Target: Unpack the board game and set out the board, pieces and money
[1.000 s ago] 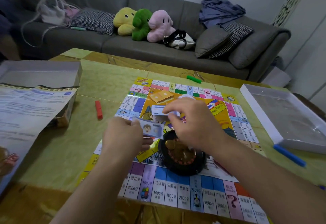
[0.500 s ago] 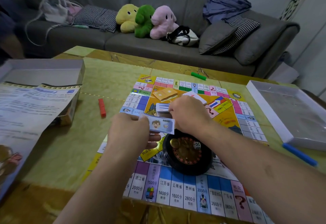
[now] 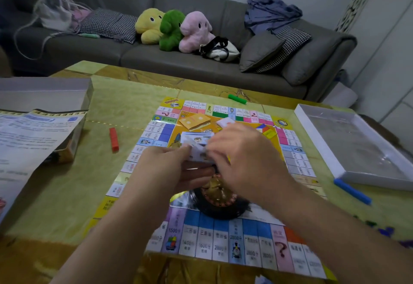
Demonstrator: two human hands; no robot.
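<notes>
At the far left of the bench (image 3: 67,194), an open cardboard box (image 3: 44,92) stands with a printed rule sheet (image 3: 29,145) draped over its near edge. Right of it, a red stick-shaped piece (image 3: 114,139) lies on the bench, just beside the left edge of the game board (image 3: 223,239). The board lies flat in the middle of the bench. A stack of orange cards (image 3: 194,120) rests on its far part, and a black roulette-style spinner (image 3: 218,201) stands near its centre, partly hidden by the hands.

Above the board's middle, the left hand (image 3: 165,167) holds a bundle of paper money (image 3: 196,147), its grip clamped on the notes with thumb on top and fingers beneath. The right hand (image 3: 245,156) meets it there, its grip pinched on the same notes; the exact finger placement is blurred.

A small white card (image 3: 224,122) lies on the board just beyond the right hand. A green stick piece (image 3: 237,99) lies on the bench past the board's far edge. At the right, a white box lid (image 3: 312,131) sits on the bench, with a blue stick piece (image 3: 352,191) touching its near corner.
</notes>
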